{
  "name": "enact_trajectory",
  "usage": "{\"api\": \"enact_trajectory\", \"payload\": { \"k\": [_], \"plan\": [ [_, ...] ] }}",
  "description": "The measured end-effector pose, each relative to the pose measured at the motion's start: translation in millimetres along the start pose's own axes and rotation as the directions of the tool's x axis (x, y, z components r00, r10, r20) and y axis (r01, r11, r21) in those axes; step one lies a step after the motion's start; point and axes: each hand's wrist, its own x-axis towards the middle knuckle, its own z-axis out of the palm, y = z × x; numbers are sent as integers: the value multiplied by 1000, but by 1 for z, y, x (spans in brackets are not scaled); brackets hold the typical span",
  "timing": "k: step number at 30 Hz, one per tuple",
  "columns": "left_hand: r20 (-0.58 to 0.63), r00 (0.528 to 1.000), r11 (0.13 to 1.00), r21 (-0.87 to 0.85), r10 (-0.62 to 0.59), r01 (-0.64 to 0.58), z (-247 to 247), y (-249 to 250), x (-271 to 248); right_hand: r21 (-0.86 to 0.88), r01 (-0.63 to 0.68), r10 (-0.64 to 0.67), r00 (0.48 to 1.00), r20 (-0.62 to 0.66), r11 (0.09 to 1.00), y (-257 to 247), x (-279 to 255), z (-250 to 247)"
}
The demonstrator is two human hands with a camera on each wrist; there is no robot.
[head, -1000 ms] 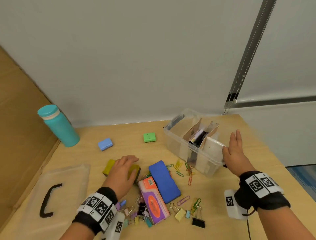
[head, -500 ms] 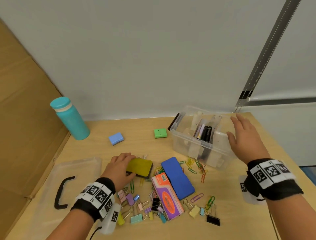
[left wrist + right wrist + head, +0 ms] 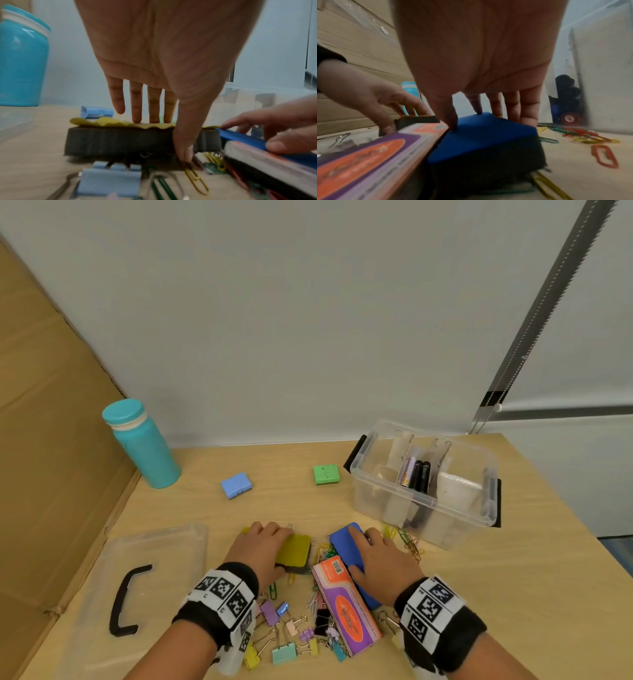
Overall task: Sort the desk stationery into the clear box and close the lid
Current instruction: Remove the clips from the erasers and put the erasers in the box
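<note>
- L hand point(image 3: 260, 546) on yellow eraser point(image 3: 295, 553): fingers laid over the top, thumb down the near side, so gripping it top + side; eraser flat on desk point(image 3: 513, 594) atop paper clips.
- R hand point(image 3: 380, 563) on blue eraser point(image 3: 346, 546): fingertips on the top face, thumb at its left edge next to orange/purple box point(image 3: 346, 607); fingers only slightly bent, looks more like resting/pressing than a closed grasp.
- Blue eraser flat on desk, just beside yellow eraser, touching orange/purple box.
- Clear box point(image 3: 424, 508) far right on desk, lid off, w/ dividers + markers point(image 3: 416, 477) standing in middle compartment.
- Lid point(image 3: 164, 556) w/ black handle flat on desk at left, well apart from clear box.
- Binder clips point(image 3: 284, 652) + paper clips point(image 3: 407, 542) scattered near both hands.
- Small blue block point(image 3: 236, 485) + green block point(image 3: 326, 474) farther back, apart.
- Teal bottle point(image 3: 140, 445) upright at far left by cardboard point(image 3: 44, 440).
</note>
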Motion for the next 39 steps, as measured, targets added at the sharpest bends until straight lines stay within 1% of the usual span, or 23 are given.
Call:
{"api": "enact_trajectory", "payload": {
  "k": [2, 4, 5, 6, 8, 10, 13, 15, 16, 17, 18, 20, 21, 24, 26, 28, 29, 30, 31, 33, 34, 36, 39],
  "plan": [
    [-37, 999, 997, -70, -20, 18, -3, -1, -6, 6, -4, 4, 1000, 0, 1000, 1, -1, 5],
    [-66, 997, 973, -230, -38, 22, -8, -6, -12, 19, -9, 8, 1000, 5, 1000, 2, -3, 7],
    [-79, 996, 943, -333, -37, 9, -12, -8, -15, 27, -14, 13, 1000, 11, 1000, 3, -5, 7],
    [-83, 996, 896, -445, -40, -2, -15, -11, -18, 32, -19, 19, 1000, 16, 999, 4, -6, 8],
    [-62, 997, 755, -656, -51, -2, -23, -17, -24, 34, -28, 27, 999, 32, 999, 6, -9, 9],
    [-26, 997, 607, -795, -66, 20, -30, -22, -29, 43, -31, 29, 998, 53, 999, 7, -12, 8],
    [-17, 996, 422, -907, -86, 21, -35, -27, -31, 130, -30, 25, 999, 42, 991, 11, -15, 7],
    [-9, 994, 324, -946, -110, 27, -40, -26, -36, 268, -33, 34, 999, 2, 963, 15, -18, 6],
    [0, 992, 267, -963, -127, 35, -41, -26, -37, 365, -35, 44, 999, -16, 930, 17, -20, 4],
    [21, 989, 205, -977, -147, 52, -43, -24, -37, 481, -40, 55, 998, -17, 876, 20, -22, 1],
    [46, 984, 140, -988, -174, 71, -44, -22, -37, 605, -34, 53, 998, -14, 795, 21, -24, -4],
    [100, 966, 29, -994, -236, 110, -45, -18, -36, 791, -33, 44, 999, 8, 611, 23, -28, -16],
    [120, 960, -5, -992, -255, 123, -46, -16, -36, 853, -39, 40, 999, 21, 521, 24, -29, -21],
    [146, 952, -40, -989, -269, 140, -45, -10, -34, 983, -32, 13, 999, 30, 183, 24, -30, -35],
    [153, 952, -52, -988, -266, 145, -46, -4, -33, 1000, -25, -26, 999, 25, 6, 25, -31, -41],
    [155, 952, -70, -987, -264, 141, -49, 1, -32, 994, -28, -67, 998, 21, -104, 26, -34, -43],
    [149, 953, -81, -988, -263, 132, -50, 3, -32, 989, -34, -85, 996, 22, -144, 26, -34, -42],
    [146, 954, -93, -988, -262, 125, -51, 5, -31, 986, -43, -90, 995, 29, -162, 26, -35, -41],
    [143, 954, -109, -987, -265, 118, -52, 6, -32, 988, -49, -89, 995, 37, -147, 25, -34, -39],
    [140, 953, -136, -985, -269, 107, -55, 8, -32, 997, -61, -41, 997, 59, -57, 22, -32, -38],
    [141, 953, -144, -984, -268, 105, -56, 8, -33, 999, -40, -17, 999, 40, -12, 19, -31, -38],
    [142, 956, -167, -981, -257, 101, -57, 8, -33, 992, 52, 9, 999, -53, 117, 15, -30, -36],
    [129, 964, -197, -977, -234, 83, -61, 10, -33, 921, 193, -43, 981, -190, 339, 7, -30, -33]
  ]
}}
